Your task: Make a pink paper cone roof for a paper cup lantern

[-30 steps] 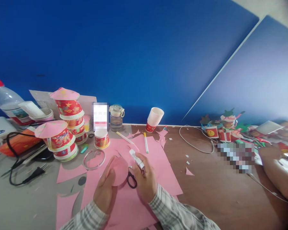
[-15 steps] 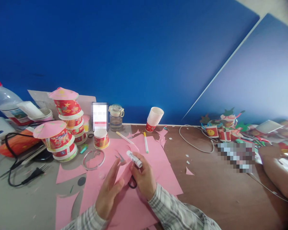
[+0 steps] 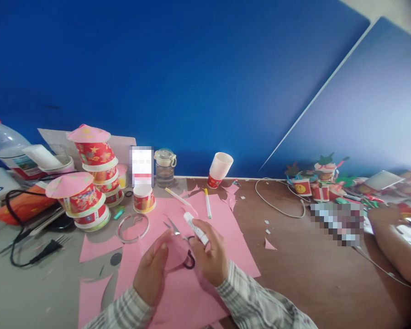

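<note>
My left hand (image 3: 153,269) pinches a small piece of pink paper (image 3: 176,254) between thumb and fingers. In my right hand (image 3: 212,256) is a white glue stick (image 3: 195,228), slanting up to the left, its end away from the paper piece. Under and beyond the hands, scissors (image 3: 176,231) with dark handles lie on a large pink sheet (image 3: 236,251); the held paper hides part of them. Two markers, one with a yellow cap (image 3: 206,192), lie farther back on the sheet. A red and white paper cup (image 3: 144,201) stands at its far left edge.
Paper-cup towers with pink cone roofs (image 3: 71,186) stand left, near a plug (image 3: 50,251) and a tape ring (image 3: 133,228). Behind are a glass water bottle (image 3: 165,171) and stacked cups (image 3: 219,169). Another person's arm (image 3: 393,246) is at right, by more cup crafts.
My right hand has drawn slightly right, off the pink paper piece, with the glue stick. My left fingers have closed on the piece, which has turned and shows more of its surface.
</note>
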{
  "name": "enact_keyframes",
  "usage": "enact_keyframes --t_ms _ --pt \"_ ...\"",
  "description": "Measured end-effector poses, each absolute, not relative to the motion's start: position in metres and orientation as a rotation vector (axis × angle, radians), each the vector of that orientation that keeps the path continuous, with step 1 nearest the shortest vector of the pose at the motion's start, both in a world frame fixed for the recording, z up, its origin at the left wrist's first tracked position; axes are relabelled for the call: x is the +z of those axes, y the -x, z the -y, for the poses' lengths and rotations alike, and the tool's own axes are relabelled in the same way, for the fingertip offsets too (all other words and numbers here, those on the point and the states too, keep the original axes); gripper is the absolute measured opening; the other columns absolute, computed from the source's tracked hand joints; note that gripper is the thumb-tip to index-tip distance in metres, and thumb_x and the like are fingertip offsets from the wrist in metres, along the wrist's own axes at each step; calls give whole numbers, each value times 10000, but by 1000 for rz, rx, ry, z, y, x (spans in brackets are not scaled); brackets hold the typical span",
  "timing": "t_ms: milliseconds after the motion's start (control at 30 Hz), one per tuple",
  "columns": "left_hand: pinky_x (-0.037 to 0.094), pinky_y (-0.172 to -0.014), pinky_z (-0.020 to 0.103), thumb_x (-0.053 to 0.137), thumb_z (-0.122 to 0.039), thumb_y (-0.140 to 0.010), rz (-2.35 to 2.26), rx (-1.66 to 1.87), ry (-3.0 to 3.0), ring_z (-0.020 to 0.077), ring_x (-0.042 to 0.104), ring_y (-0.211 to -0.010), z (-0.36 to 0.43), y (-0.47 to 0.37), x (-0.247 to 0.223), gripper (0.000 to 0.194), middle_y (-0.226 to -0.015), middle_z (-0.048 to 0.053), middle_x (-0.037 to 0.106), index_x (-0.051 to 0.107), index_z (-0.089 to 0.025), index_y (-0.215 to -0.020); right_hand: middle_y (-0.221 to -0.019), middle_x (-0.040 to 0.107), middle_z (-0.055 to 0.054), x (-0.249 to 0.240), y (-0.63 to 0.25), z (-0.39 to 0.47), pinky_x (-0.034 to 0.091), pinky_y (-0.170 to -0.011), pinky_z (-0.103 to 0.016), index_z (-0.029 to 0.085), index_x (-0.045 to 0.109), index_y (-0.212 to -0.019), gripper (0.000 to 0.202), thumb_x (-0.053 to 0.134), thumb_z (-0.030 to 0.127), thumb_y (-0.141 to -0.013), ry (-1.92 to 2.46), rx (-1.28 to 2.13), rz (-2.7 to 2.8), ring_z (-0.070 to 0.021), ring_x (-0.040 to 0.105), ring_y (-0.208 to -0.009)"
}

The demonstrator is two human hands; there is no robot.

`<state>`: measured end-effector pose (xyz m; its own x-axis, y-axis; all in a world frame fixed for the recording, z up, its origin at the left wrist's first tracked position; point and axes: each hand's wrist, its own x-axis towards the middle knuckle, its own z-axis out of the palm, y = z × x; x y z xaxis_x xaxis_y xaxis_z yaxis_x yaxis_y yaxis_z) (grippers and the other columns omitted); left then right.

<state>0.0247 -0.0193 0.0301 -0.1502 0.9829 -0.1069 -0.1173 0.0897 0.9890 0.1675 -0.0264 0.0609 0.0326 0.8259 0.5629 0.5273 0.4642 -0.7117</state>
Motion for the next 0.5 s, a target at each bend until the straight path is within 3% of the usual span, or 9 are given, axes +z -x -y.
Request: enact_keyframes --t_ms 100,200,367,500 --pt "406 -882 416 646 -407 -407 -1326 1334 -1011 296 466 -1017 19 -20 29 338 -916 -21 666 646 -319 -734 -802 684 -34 62 -163 36 518 -668 -361 292 544 -1081 331 544 178 -770 1075 138 1802 -230 630 -692" --pt "353 -931 392 688 -305 -338 -1339 1352 -1112 290 431 -1052 19 -17 31 333 -950 -48 652 646 -330 -668 -673 651 -24 62 -154 40 483 -573 -338 259 525 -1100 310 530 192 -798 1010 99 2061 -215 596 -572" --pt "426 -863 403 593 -407 -466 -1356 1318 -1066 272 501 -981 21 -22 39 253 -867 -22 684 654 -308 -691 -631 631 -20 58 -145 35 424 -546 -314 222 549 -1065 251 510 198 -818 1096 36 2141 -210 572 -545" --pt "467 -812 386 578 -480 -493 -1241 1296 -843 259 505 -979 22 -27 36 429 -991 -19 645 615 -295 -877 -621 631 -15 54 -148 29 400 -529 -299 212 568 -1036 217 507 218 -827 1212 -15 2113 -203 552 -520"
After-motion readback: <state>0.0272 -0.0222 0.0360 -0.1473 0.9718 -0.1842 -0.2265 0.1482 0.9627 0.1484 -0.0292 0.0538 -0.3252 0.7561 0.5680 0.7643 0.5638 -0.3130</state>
